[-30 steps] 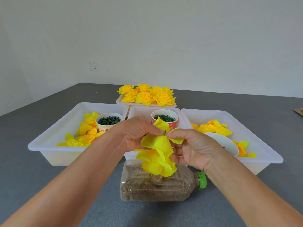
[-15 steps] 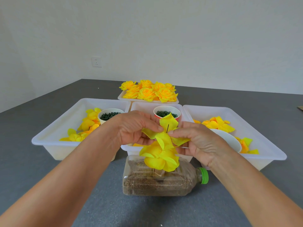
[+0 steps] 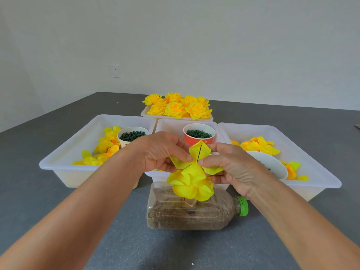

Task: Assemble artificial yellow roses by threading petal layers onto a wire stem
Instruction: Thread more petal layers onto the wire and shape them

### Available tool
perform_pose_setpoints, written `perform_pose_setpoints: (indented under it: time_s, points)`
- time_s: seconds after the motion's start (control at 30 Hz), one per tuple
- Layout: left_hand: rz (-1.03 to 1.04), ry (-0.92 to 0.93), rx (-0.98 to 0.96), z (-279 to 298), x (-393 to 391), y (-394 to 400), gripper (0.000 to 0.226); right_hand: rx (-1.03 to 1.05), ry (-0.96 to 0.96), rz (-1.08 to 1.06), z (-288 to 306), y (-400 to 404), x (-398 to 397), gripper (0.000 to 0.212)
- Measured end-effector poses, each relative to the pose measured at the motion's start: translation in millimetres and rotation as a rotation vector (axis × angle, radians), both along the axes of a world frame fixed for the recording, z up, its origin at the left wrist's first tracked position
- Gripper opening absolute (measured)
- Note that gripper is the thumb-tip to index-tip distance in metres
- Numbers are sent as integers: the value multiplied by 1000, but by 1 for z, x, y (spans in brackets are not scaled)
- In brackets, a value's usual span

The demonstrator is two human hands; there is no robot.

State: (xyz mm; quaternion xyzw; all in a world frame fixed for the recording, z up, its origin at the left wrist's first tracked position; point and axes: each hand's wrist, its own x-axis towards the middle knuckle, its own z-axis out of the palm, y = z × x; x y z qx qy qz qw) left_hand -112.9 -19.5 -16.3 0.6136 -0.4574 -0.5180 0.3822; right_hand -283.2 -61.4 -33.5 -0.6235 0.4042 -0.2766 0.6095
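Wire stem (image 3: 198,153) now pokes through petal layer (image 3: 196,159), just above stacked petals (image 3: 191,185); left hand (image 3: 161,151), right hand (image 3: 231,166) pinch layer edges; seating probably incomplete.

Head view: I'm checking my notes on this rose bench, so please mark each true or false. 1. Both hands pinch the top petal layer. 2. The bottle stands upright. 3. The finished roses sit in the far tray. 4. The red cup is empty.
1. True: left hand and right hand pinch the petal layer on the wire.
2. False: the bottle lies on its side.
3. True: roses fill the far tray.
4. False: the red cup holds dark green pieces.
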Motion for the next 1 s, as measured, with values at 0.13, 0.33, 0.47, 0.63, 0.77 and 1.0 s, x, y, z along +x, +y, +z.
perform_pose_setpoints:
  time_s: [0.13,0.33,0.47,0.63,0.77,1.0]
  points:
    - [2,-36,5,-2,1,0,19,16,36,8,1,-1,1,26]
    - [-3,-78,3,-4,0,0,18,27,100,37,1,-2,1,27]
    - [-6,-112,-3,-4,1,-1,19,24,123,25,0,-3,2,29]
    - [-5,-117,-14,-4,0,-2,18,79,89,11,-1,-2,4,28]
    - [0,-121,-12,-5,-1,-2,24,89,86,12,-1,-2,4,29]
    - [4,-142,-40,-5,-3,-2,29,52,117,-25,-1,-3,8,25]
